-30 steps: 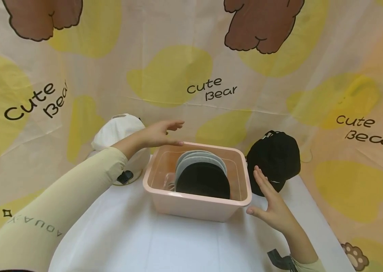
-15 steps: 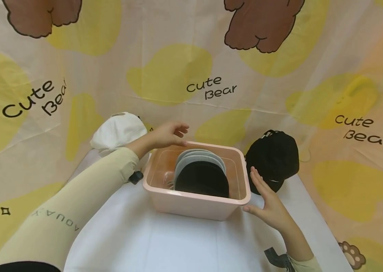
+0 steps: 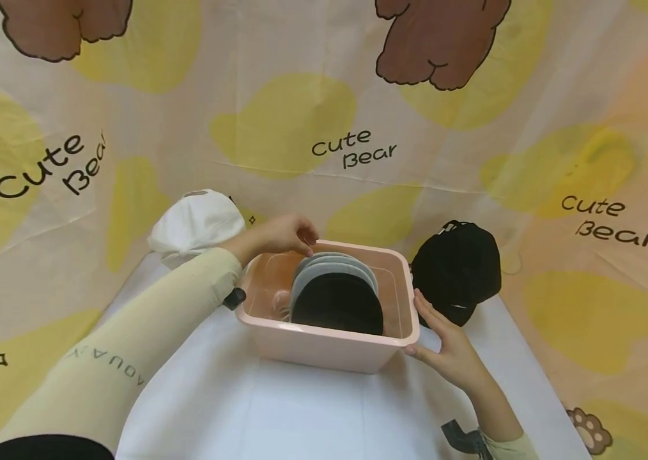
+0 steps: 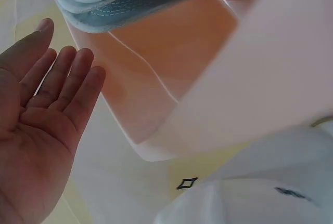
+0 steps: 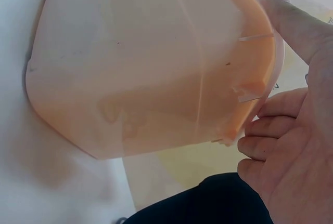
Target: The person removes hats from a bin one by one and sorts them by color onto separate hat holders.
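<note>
Head view showed the pink bin [image 3: 315,352] in the middle of the white table [image 3: 301,415], set squarely before the person, probably so that both hands could work at it. Inside it stood the pale caps [image 3: 332,257] and, in front of them, a dark brim [image 3: 337,305], all packed one behind another with brims on edge, an arrangement that likely saved room and kept their shapes. The left hand [image 3: 286,235] reached over to the far rim near the pale caps, palm turned in and fingers lightly bent; it grasped nothing, and whether its fingertips touched the rim could not be told. The right hand [image 3: 452,358] lay outside the right end, thumb by the near corner and fingers along the side. Right wrist view showed its fingers relaxed at the rim rather than clenched round it; it seemed placed to steady or guide the bin from outside. A white cap [image 3: 197,223] sat to the left and a black cap [image 3: 457,271] to the right, each apart from the packed row, perhaps to leave the middle for the bin. The left sleeve partly hid what supported the white cap.
</note>
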{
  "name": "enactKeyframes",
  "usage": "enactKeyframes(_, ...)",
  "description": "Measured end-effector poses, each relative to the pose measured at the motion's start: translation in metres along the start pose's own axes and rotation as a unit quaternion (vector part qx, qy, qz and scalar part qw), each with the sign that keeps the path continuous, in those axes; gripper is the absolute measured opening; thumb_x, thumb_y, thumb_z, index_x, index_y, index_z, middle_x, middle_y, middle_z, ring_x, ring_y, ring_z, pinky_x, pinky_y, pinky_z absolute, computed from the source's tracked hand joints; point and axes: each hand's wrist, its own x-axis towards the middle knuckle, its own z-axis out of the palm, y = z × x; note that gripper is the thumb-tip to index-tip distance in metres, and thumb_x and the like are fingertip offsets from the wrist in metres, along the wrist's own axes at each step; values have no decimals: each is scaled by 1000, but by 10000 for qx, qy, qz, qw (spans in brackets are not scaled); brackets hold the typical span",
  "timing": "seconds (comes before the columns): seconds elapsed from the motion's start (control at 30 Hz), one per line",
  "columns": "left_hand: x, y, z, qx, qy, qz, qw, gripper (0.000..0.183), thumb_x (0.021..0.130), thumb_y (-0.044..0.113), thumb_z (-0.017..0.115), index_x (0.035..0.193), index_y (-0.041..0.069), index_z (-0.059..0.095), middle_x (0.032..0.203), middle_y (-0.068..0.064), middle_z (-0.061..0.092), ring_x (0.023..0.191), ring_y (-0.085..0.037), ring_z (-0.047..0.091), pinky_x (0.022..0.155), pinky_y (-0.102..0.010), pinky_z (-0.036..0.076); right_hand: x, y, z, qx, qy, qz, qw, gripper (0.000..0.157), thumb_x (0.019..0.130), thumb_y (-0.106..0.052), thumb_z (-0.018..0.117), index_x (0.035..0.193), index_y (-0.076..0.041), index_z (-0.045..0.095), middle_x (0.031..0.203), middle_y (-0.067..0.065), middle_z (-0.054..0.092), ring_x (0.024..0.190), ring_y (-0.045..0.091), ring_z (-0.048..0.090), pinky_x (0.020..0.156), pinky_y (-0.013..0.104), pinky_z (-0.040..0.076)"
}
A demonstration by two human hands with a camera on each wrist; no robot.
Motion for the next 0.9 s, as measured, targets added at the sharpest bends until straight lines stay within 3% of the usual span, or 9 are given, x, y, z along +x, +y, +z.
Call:
enactKeyframes(0.43,16,6,0,223,-456,-325,9982,26,87,-4,78,112,-3,71,108,-15,73,99,-24,69,88,-33,62,0,2,2,115,46,-50,9999,95,76,-22,92,157,-15,43,165,7,35,147,51,34,110,76,33)
enactKeyframes(0.9,19,-4,15,57,-541,-598,9967,8,90,-2,72,97,1,75,92,-8,72,81,-20,65,79,-36,65,1,4,0,122,16,-66,9999,94,77,-22,92,157,-14,43,165,7,34,146,50,34,110,75,33)
